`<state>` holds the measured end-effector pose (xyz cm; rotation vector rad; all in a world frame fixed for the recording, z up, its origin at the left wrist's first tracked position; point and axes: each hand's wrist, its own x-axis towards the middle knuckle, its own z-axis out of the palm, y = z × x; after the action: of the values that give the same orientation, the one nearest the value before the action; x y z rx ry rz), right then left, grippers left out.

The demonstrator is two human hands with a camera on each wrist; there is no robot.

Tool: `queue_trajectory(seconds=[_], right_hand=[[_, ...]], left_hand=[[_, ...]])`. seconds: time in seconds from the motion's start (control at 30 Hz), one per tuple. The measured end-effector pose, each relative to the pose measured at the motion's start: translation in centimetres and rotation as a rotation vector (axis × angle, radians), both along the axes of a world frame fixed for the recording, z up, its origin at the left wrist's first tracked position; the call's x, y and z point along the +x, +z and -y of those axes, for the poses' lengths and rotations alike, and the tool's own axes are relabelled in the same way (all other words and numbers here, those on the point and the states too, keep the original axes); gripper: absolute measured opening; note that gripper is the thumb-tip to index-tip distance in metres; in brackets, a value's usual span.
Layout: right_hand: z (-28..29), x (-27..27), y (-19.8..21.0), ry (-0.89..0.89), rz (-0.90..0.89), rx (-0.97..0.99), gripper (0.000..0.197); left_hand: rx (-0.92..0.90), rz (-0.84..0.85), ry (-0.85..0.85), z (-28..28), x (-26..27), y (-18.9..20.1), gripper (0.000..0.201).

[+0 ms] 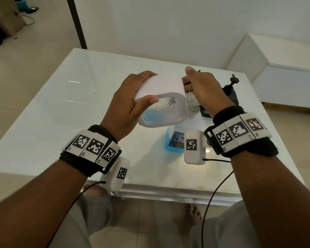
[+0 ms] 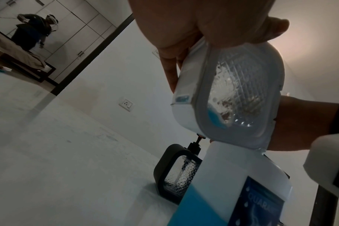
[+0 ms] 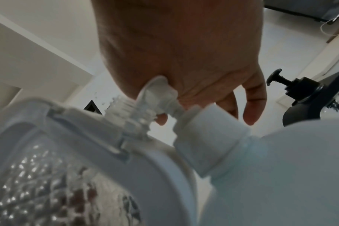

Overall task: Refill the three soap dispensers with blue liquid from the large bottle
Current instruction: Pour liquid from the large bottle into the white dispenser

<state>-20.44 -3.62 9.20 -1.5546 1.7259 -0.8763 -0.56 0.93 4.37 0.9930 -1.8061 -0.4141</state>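
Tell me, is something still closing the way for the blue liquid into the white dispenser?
Yes. The pump top still sits on the neck of the white dispenser, in the right hand grip. The large bottle also keeps its cap on.

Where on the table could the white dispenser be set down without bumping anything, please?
The left half of the table, from its left edge to the left hand, lies bare, as does the near strip before the large bottle. It is crowded on the right: the black dispenser stands just beyond the right hand, close to the white dispenser.

white dispenser [image 1: 161,97] tilted above upright blue-liquid bottle [image 1: 174,141].
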Motion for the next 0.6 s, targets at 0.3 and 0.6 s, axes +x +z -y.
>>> queue_trajectory(seconds=[0.3, 0.6], right_hand=[[0.09, 0.06, -0.92, 0.02, 0.011, -0.022, 0.04], [0.11, -0.09, -0.22, 0.04, -0.069, 0.025, 0.048]], left_hand=[[0.007, -0.009, 0.006, 0.17, -0.15, -0.1, 0.078], [-0.002, -0.003, 0.009, 0.02, -0.04, -0.09, 0.077]])
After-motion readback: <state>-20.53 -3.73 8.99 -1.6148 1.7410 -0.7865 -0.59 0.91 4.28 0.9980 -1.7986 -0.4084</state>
